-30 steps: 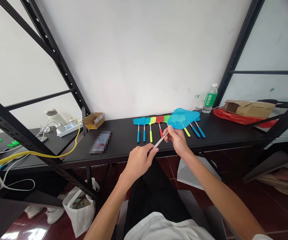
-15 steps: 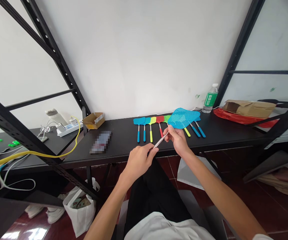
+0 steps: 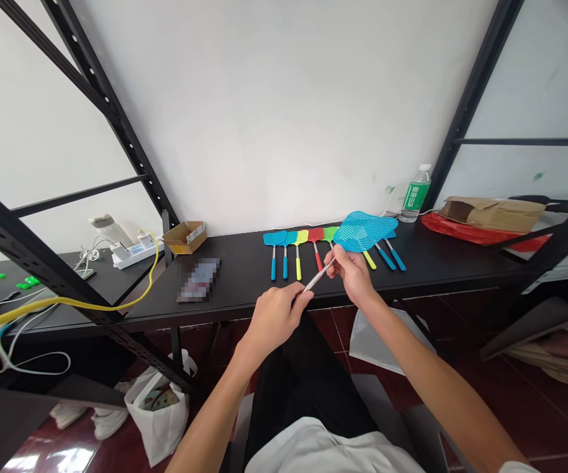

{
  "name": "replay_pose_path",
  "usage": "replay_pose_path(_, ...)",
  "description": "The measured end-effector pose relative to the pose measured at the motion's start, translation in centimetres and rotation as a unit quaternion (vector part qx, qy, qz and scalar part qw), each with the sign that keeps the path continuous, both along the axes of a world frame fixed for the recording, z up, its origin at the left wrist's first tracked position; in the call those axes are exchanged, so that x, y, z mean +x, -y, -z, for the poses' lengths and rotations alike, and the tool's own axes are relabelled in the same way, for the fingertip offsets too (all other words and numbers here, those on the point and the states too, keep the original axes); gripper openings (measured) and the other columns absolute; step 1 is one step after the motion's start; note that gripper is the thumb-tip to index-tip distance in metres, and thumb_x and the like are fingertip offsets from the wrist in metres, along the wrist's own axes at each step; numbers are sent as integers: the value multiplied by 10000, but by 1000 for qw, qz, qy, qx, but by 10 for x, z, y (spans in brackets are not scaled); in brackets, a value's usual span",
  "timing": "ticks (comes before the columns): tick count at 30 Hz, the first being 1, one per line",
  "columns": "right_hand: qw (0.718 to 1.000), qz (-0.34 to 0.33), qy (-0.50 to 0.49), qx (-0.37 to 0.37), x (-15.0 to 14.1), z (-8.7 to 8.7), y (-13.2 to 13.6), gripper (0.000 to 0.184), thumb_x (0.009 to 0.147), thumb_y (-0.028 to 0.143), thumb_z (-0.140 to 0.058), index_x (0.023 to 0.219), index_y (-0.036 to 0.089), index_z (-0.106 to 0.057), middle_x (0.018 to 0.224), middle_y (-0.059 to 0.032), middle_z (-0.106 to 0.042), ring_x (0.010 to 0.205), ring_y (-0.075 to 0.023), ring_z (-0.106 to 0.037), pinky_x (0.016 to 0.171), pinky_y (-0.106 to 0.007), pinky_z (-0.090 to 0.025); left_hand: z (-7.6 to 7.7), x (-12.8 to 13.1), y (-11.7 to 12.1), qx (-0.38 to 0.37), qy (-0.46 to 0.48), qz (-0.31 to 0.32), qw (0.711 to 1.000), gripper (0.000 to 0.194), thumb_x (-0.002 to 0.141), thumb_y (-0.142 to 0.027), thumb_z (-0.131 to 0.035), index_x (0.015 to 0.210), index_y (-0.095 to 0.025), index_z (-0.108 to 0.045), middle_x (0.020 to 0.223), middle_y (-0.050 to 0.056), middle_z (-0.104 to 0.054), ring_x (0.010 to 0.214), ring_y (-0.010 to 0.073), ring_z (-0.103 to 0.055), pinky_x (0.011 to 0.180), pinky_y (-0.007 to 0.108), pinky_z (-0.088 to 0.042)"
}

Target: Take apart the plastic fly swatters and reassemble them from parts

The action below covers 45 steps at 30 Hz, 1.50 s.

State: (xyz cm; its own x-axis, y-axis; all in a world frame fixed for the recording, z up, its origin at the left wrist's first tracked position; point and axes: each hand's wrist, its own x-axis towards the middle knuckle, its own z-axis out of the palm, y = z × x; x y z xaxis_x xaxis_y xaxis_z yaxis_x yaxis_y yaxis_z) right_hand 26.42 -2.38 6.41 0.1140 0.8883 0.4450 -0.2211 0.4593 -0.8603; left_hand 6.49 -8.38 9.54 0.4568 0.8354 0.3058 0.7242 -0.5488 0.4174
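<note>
A blue fly swatter [image 3: 364,231] with a thin metal rod is held in front of me above the edge of the black table [image 3: 244,282]. My left hand [image 3: 276,316] is closed round the handle end of the rod. My right hand [image 3: 352,270] pinches the rod just below the blue mesh head. Behind them, a row of several small fly swatters [image 3: 297,247] in blue, yellow, red and green lies flat on the table.
A blurred dark flat item [image 3: 199,280] and a small cardboard box [image 3: 184,238] lie on the table's left. A green-labelled water bottle [image 3: 414,194] stands at the back right beside a brown paper bag [image 3: 492,213]. Black shelf struts frame both sides; a yellow cable [image 3: 91,306] runs left.
The blue swatter head and my right hand have shifted very slightly to the right and up. My left hand has stayed put.
</note>
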Motion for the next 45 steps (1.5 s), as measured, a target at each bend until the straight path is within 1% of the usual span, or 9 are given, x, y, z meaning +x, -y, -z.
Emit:
replay_pose_path(6,1000,1,-5,3,3,1,-2,454,865,611,-624,698,191,-667,581,-19,-578,523,-135,-534,490,-271,-431,0,0,0,0,-4,0,1000,376,1020,-452,-354,762,-227,-511,603,-20,-505,525,150,-429,564,277,-231)
replay_pose_path(16,1000,10,-4,2,6,-6,1,517,822,674,-632,661,183,-657,552,-19,-564,508,-131,-538,474,-260,-429,1,-1,0,0,-10,2,1000,379,1023,-453,-349,760,-224,-500,607,-21,-498,532,149,-425,566,272,-228)
replay_pose_path(28,1000,11,-21,11,9,-6,-1,464,847,614,-651,677,184,-680,561,-20,-570,504,-131,-550,467,-260,-416,1,-2,1,-4,-14,4,1000,374,1024,-449,-349,766,-225,-500,606,-21,-488,539,149,-417,568,276,-220)
replay_pose_path(39,999,16,-29,7,16,-7,-3,480,844,623,-652,676,175,-689,563,-24,-569,499,-118,-514,474,-257,-409,0,-1,1,-8,-13,9,1000,362,1023,-439,-347,770,-229,-496,608,-25,-489,548,152,-415,572,273,-210)
replay_pose_path(45,999,20,-41,-3,18,-11,-1,493,808,640,-681,658,171,-674,559,-19,-549,501,-115,-501,464,-253,-405,0,-1,1,-7,-13,12,1000,365,1024,-438,-349,749,-226,-461,601,-28,-479,544,151,-404,571,275,-205)
